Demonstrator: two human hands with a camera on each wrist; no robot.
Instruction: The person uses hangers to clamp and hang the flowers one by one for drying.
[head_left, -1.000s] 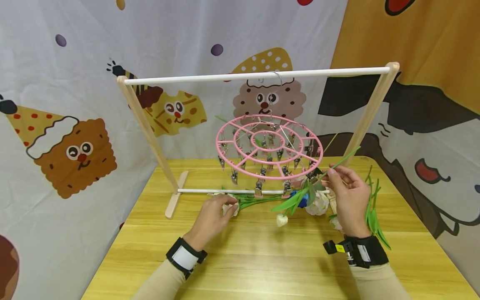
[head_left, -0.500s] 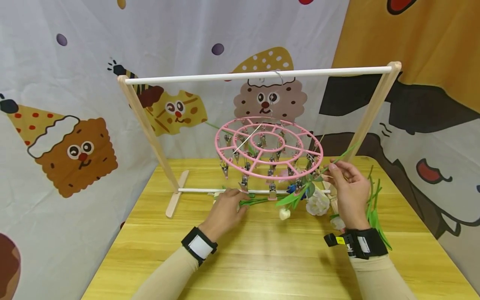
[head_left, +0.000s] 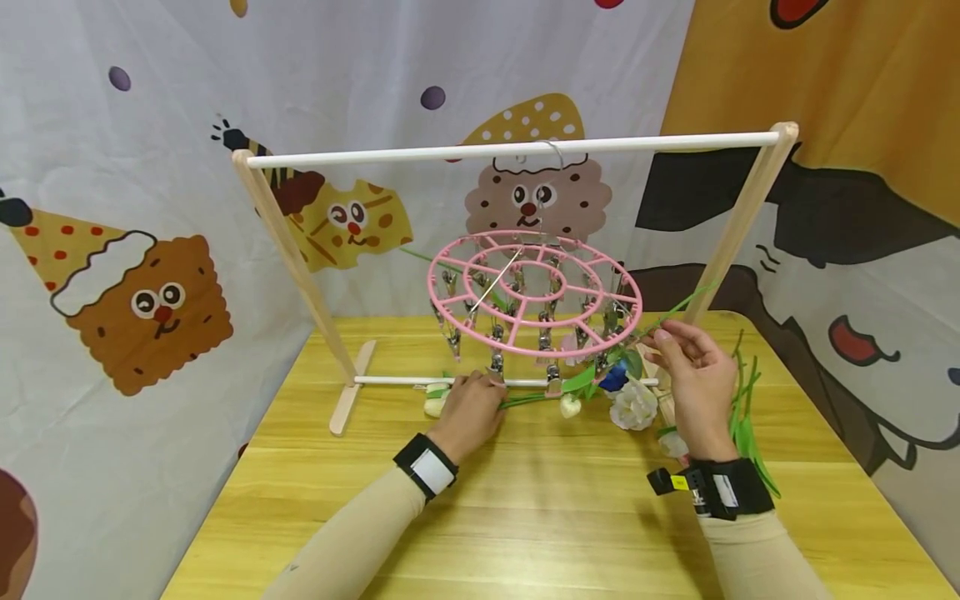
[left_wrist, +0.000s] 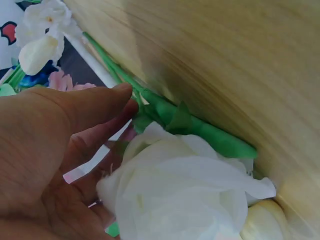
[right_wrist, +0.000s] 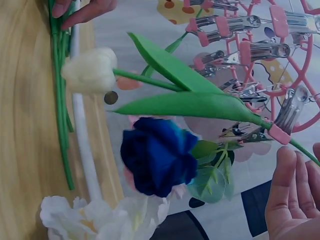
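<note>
My left hand [head_left: 472, 412] is low at the table under the rack; in the left wrist view its thumb and forefinger pinch the green stem of a white rose [left_wrist: 180, 185]. My right hand [head_left: 697, 383] pinches the stem end of a white tulip [right_wrist: 92, 71] beside the hanger's right edge. A pink-tipped clip [right_wrist: 281, 134] grips that stem just ahead of my fingertips, and the tulip hangs head down. The round pink clip hanger [head_left: 512, 350] hangs from the rack's bar. A blue rose [right_wrist: 160, 157] hangs next to the tulip.
The wooden rack has a white top bar [head_left: 420, 155] and a low white bar [right_wrist: 82, 135]. Green stems [right_wrist: 60, 110] lie along the low bar. A white flower [head_left: 634, 406] is near the right foot, and more stems [head_left: 746, 408] lie at the table's right side.
My left hand has moved right and away from me along the flowers on the table and now pinches a stem. The hanger has turned. My right hand has stayed nearly in place.
</note>
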